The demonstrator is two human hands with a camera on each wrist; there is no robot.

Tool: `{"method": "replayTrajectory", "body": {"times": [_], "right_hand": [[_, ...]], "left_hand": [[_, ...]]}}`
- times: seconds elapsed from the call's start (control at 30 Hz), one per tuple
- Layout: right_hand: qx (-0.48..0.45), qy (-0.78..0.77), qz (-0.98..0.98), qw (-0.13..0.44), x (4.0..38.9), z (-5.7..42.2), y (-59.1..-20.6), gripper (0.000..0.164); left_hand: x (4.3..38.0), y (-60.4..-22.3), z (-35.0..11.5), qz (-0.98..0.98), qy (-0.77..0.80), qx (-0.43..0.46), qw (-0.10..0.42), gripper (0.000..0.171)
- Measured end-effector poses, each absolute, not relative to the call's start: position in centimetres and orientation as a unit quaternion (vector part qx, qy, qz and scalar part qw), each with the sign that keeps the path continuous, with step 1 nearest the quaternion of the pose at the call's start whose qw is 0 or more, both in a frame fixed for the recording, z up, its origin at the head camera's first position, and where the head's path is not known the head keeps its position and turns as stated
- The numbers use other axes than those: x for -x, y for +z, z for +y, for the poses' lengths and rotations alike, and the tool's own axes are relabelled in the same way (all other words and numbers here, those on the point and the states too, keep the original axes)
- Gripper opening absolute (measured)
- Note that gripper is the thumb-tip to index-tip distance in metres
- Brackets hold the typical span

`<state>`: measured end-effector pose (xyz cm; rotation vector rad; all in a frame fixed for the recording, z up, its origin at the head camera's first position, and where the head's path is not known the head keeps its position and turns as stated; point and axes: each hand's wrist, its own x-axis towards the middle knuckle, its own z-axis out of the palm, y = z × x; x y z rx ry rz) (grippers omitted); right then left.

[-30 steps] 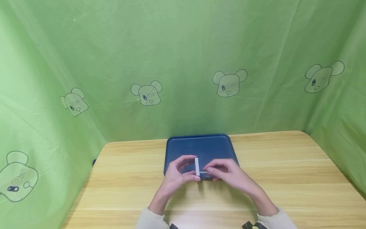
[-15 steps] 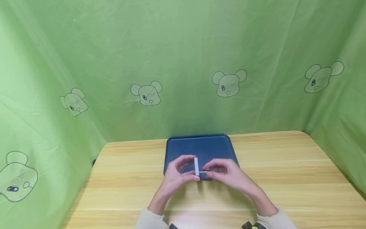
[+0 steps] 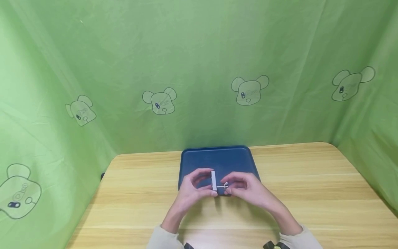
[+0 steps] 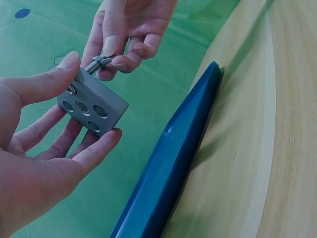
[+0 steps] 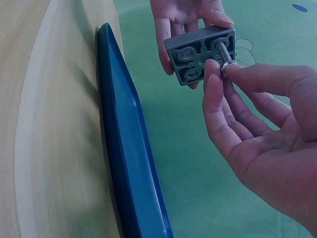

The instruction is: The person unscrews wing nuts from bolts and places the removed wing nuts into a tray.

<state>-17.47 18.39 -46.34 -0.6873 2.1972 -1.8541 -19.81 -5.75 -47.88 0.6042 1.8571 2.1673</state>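
My left hand (image 3: 190, 188) grips a grey square block (image 4: 93, 104) by its edges, thumb on one side and fingertips on the other. The block has several round holes on one face and a ribbed, recessed back (image 5: 198, 58). A threaded bolt (image 5: 224, 51) passes through near one corner and juts towards my right hand (image 3: 248, 186). Near the bolt's free end sits a small metal wing nut (image 4: 100, 60), at the thumb and fingertips of my right hand, which pinch it. Part of the nut is hidden by those fingers. Both hands are held up above the tray's near side.
A blue tray (image 3: 217, 155) with a raised rim lies at the back of the wooden table (image 3: 311, 183), beneath the hands. Green cloth (image 3: 199, 69) with bear-head drawings hangs behind and at both sides.
My right thumb and fingertips have shifted round the nut, and its wing, covered a second ago, now shows in the head view. The left hand and block have stayed almost still.
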Motion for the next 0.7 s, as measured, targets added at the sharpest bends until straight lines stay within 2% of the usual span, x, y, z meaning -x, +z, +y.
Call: {"method": "replayTrajectory", "body": {"times": [0.27,0.7], "right_hand": [[0.200,-0.607,0.762,0.102,17.27,18.35,-46.10,0.033],[0.216,-0.607,0.761,0.078,17.47,18.30,-46.22,0.024]], "left_hand": [[19.87,-47.85,-5.80,0.633,0.738,-0.207,0.111,0.065],[19.85,-48.00,-5.72,0.635,0.736,-0.207,0.110,0.066]]}}
